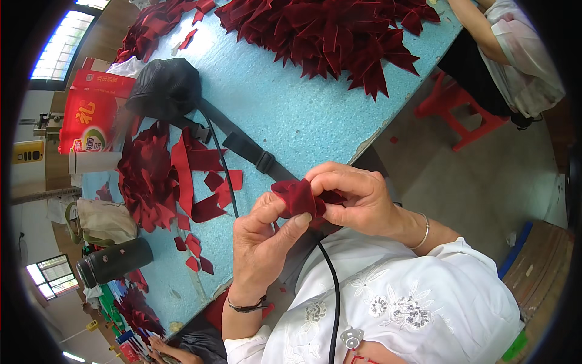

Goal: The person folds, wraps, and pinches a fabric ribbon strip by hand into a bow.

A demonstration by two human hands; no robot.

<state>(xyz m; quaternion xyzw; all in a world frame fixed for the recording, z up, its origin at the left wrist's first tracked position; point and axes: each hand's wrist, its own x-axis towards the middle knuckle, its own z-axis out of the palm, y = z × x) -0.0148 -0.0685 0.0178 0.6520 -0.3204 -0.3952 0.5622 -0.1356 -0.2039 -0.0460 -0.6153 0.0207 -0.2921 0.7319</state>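
Note:
Between both hands, just off the table edge and in front of my white blouse, is a dark red velvet ribbon bow (297, 197), folded with its ends partly covered by the fingers. My left hand (264, 242) pinches its near left side, the thumb laid on the velvet. On the other side my right hand (357, 200) grips it with thumb and fingertips. A large heap of red velvet bows (321, 33) with notched tails covers the far part of the table. Red ribbon pieces (148, 176) lie piled to the left, with small cut scraps (193, 246) nearby.
The light blue table (273, 115) has a worn right edge. A black mesh pouch (163, 88) with a strap, a red bag (91, 112) and a black bottle (115, 261) stand or lie at left. A black cable hangs before me. Another person (515, 54) is near a red stool (454, 109).

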